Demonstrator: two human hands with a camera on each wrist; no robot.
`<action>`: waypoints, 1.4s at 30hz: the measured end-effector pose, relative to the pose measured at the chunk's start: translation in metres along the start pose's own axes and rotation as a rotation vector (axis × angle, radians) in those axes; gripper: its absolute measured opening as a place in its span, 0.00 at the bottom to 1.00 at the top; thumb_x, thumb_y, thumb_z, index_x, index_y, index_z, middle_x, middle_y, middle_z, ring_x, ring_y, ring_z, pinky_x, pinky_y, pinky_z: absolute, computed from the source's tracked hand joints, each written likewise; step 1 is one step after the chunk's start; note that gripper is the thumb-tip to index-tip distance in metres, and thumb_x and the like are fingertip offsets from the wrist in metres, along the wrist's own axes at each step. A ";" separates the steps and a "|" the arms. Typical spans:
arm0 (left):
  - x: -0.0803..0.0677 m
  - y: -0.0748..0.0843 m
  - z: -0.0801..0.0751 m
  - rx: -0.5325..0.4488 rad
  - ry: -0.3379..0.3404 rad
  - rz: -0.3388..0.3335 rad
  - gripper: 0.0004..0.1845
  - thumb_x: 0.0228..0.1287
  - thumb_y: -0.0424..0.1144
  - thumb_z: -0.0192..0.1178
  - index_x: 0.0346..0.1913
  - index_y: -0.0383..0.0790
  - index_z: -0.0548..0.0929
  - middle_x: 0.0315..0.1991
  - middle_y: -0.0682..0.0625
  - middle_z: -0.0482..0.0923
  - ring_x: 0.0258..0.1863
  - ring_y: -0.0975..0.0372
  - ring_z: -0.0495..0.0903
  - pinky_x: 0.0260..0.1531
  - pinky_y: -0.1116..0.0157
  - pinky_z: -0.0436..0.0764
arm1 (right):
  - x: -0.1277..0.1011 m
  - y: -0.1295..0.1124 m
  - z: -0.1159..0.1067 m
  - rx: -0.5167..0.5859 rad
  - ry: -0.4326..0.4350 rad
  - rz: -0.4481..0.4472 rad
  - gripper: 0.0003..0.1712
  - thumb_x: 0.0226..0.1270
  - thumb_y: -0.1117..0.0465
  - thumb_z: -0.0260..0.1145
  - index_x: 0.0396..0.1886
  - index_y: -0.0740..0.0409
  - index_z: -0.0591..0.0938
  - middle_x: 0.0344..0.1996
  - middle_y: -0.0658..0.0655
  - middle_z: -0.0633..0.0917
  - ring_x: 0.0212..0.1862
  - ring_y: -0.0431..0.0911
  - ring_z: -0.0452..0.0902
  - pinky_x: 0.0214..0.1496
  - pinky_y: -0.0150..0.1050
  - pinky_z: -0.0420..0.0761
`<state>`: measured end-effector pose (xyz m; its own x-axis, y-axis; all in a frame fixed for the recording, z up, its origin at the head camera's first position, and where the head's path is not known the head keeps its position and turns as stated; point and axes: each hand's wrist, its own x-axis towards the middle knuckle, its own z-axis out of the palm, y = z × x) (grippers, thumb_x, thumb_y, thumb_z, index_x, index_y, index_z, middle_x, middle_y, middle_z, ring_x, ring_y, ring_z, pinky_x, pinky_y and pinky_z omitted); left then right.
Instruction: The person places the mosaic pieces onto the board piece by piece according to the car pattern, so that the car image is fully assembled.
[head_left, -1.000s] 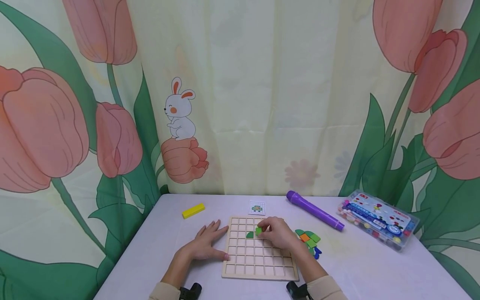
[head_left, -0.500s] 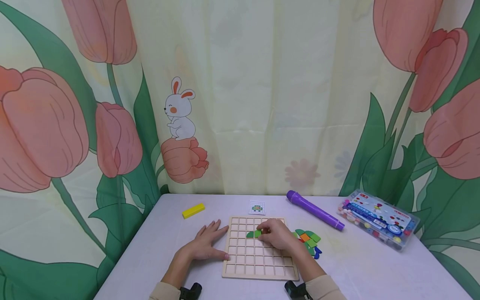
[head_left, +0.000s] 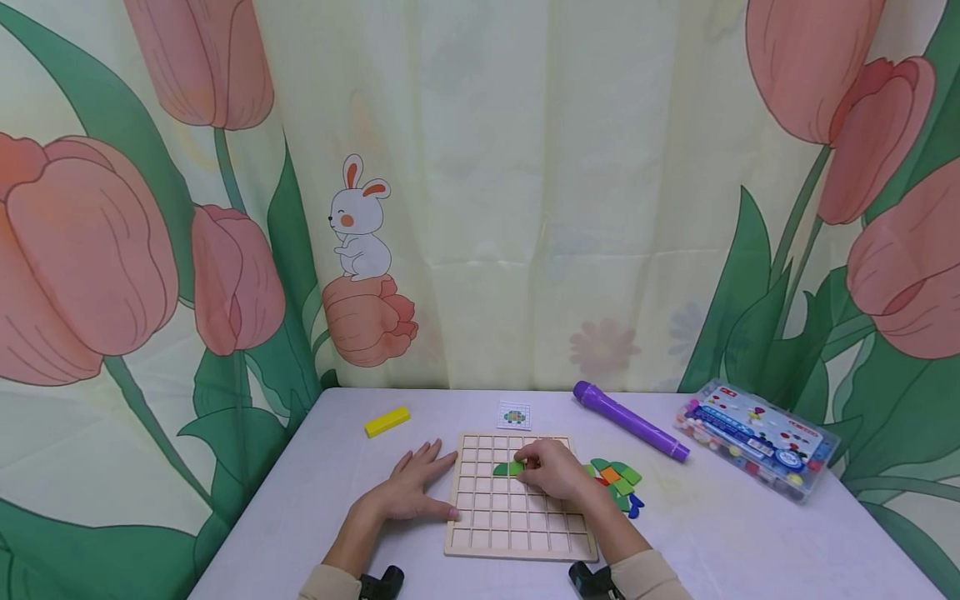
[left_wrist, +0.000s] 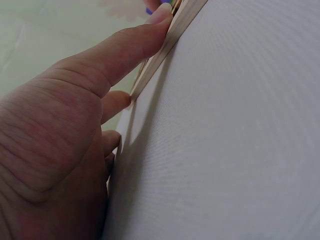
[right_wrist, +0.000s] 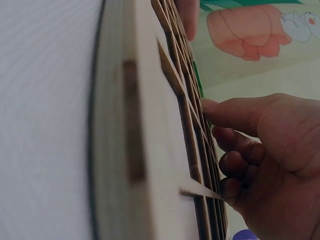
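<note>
A wooden grid board (head_left: pixel 521 554) lies on the table. My left hand (head_left: pixel 412 487) is spread flat at its left side, thumb and index fingertips at the edge; the left wrist view shows the thumb (left_wrist: pixel 145 42) resting on the frame. My right hand (head_left: pixel 555 471) is over the upper middle of the board, fingers curled, pinching a light green square tile (head_left: pixel 516 469) set in a cell. Just left of that tile sits a dark green rounded tile (head_left: pixel 500 470). In the right wrist view, the fingertips of my right hand (right_wrist: pixel 280 140) meet the grid; the square tile is mostly hidden there.
Several coloured tiles (head_left: pixel 620 475) lie right of the board, partly behind the right wrist. A small pattern card (head_left: pixel 514 416) lies beyond the board. Farther out are a yellow block (head_left: pixel 387 422), a purple marker-shaped stick (head_left: pixel 630 422) and a clear plastic case (head_left: pixel 757 437).
My right hand lowered the light green square tile into the cell beside the dark green one, then stayed there over the last half second. The left hand has not moved.
</note>
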<state>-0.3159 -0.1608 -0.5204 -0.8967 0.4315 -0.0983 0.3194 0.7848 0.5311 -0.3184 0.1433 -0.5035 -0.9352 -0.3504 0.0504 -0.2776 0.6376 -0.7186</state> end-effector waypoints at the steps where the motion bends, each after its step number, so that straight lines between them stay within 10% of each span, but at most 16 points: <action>1: 0.000 0.000 0.000 0.000 -0.001 -0.001 0.57 0.48 0.71 0.72 0.81 0.54 0.65 0.85 0.41 0.49 0.85 0.45 0.43 0.82 0.39 0.40 | 0.000 0.000 0.000 0.000 0.000 0.002 0.17 0.64 0.65 0.75 0.53 0.61 0.89 0.30 0.50 0.80 0.36 0.45 0.73 0.35 0.35 0.69; 23: 0.002 -0.005 0.002 0.005 -0.003 -0.004 0.57 0.48 0.72 0.72 0.80 0.55 0.65 0.85 0.42 0.49 0.85 0.46 0.43 0.82 0.39 0.40 | -0.013 0.000 -0.036 -0.033 0.199 -0.052 0.18 0.67 0.65 0.74 0.56 0.56 0.88 0.34 0.46 0.84 0.34 0.43 0.72 0.34 0.32 0.73; 42: 0.002 -0.004 0.001 0.012 -0.001 0.003 0.57 0.48 0.73 0.71 0.80 0.55 0.65 0.85 0.42 0.49 0.85 0.46 0.43 0.82 0.39 0.40 | -0.032 0.027 -0.082 -0.043 0.224 0.182 0.17 0.69 0.64 0.72 0.57 0.56 0.87 0.44 0.53 0.86 0.42 0.48 0.74 0.38 0.35 0.80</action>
<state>-0.3188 -0.1630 -0.5233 -0.8954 0.4343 -0.0980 0.3256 0.7889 0.5211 -0.3138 0.2283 -0.4672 -0.9945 -0.0697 0.0786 -0.1049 0.7061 -0.7003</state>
